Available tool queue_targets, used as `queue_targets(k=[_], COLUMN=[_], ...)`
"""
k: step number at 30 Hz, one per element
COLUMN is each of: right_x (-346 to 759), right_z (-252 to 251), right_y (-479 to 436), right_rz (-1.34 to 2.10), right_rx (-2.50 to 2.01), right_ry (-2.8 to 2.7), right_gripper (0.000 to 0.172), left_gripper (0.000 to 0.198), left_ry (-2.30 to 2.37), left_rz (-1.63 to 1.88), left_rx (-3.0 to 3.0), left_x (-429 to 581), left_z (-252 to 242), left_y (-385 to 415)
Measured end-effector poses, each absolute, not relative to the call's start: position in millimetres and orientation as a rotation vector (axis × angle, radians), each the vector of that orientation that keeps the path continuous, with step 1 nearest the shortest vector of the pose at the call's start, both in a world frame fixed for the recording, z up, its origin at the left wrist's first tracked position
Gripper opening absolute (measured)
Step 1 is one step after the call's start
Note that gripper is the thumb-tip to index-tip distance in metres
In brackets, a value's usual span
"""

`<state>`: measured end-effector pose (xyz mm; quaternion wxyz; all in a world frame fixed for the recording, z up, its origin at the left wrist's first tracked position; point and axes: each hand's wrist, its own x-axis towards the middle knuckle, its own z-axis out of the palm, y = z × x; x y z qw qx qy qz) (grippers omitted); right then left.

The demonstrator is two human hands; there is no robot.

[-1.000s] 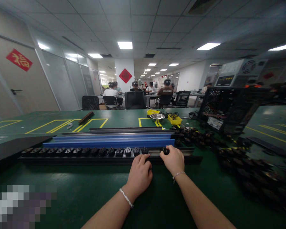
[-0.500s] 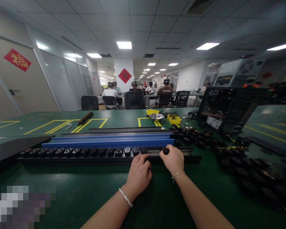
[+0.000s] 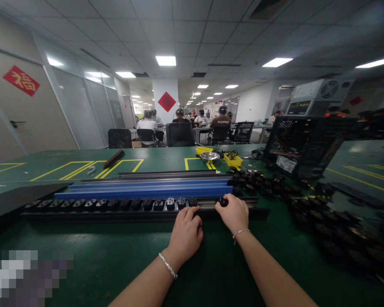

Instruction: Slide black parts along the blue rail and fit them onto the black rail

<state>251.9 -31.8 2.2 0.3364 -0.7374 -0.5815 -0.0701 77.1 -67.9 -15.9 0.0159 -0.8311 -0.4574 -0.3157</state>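
Observation:
A long black rail (image 3: 124, 216) lies across the table in front of me, holding a row of small black modules (image 3: 148, 204) that look like socket outlets. My left hand (image 3: 186, 232) has its fingers curled at the rail's near edge, fingertips beside the last module (image 3: 192, 201) of the row. My right hand (image 3: 234, 214) pinches a single black socket module (image 3: 223, 201) over the bare stretch of rail (image 3: 208, 204) to the right of that row. A gap separates the pinched piece from the row. My fingers partly cover it.
Behind the rail lie blue strips (image 3: 141, 192). Many loose black modules (image 3: 333, 226) are heaped on the right, near an open computer case (image 3: 302, 145). A metal bowl (image 3: 210, 156) and yellow bins (image 3: 233, 160) stand farther back. People (image 3: 222, 121) sit at distant desks.
Both hands keep nearly the same place and grip on the rail and the module. The whole view has shifted very slightly.

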Motion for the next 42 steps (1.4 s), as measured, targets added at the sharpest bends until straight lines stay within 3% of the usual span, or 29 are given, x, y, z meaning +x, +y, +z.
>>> queue_targets(k=[27,42], right_x=[259.0,261.7], right_z=[2.9,2.8], right_y=[-30.2,-32.6], right_rz=[-0.115,-0.146], right_rx=[-1.925,-1.952], right_ry=[-1.507,-1.515], right_gripper=[0.023,0.015], left_gripper=[0.013,0.012], left_ry=[-1.425,-1.431], left_rz=[-0.960,-0.953], left_rx=[-2.593,-2.593], left_x=[76.5,77.2], left_z=[-14.2,-14.7], left_y=[-68.8,-68.4])
